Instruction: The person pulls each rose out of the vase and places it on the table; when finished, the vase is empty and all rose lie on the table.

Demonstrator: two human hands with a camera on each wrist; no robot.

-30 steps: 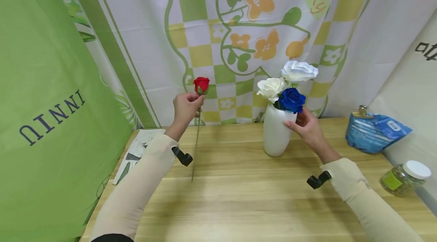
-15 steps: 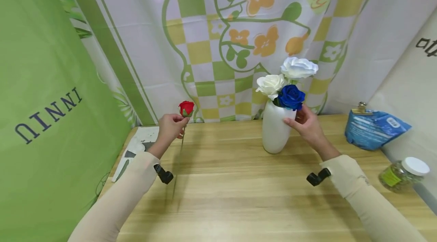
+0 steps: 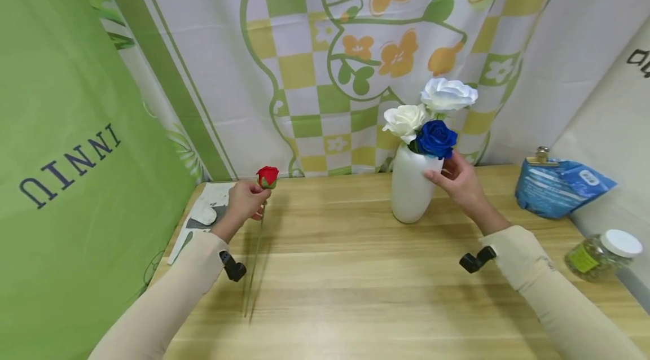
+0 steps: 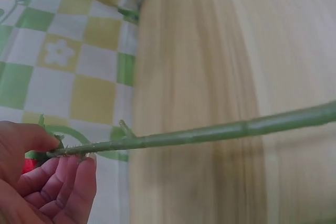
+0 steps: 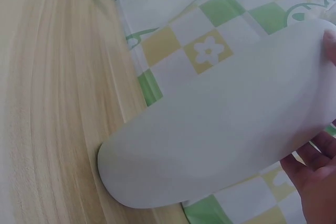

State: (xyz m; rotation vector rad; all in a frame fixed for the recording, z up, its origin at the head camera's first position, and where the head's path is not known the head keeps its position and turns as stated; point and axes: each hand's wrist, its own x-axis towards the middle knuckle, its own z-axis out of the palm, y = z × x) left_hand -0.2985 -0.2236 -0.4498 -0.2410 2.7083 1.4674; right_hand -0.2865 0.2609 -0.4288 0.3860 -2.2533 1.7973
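Note:
My left hand (image 3: 246, 202) pinches a red rose (image 3: 267, 177) by its stem just under the bloom, at the left of the head view. The long green stem (image 4: 210, 134) slants down toward the tabletop. A white vase (image 3: 410, 188) stands upright on the table, right of centre. In it are a white rose (image 3: 405, 122), a pale blue-white rose (image 3: 449, 94) and a dark blue rose (image 3: 437, 139). My right hand (image 3: 460, 182) grips the vase's upper right side, thumb in front. In the right wrist view the vase body (image 5: 210, 124) covers part of that hand.
A clipped blue pouch (image 3: 561, 186) and a white-lidded jar (image 3: 603, 255) stand on the right of the wooden table (image 3: 345, 281). A flat printed sheet (image 3: 208, 210) lies at the left. A patterned curtain (image 3: 325, 100) hangs behind, a green one (image 3: 66, 236) at left.
My left hand has moved left and down with the red rose, bringing it lower over the table's left side. The right hand keeps hold of the vase, which has stayed in place.

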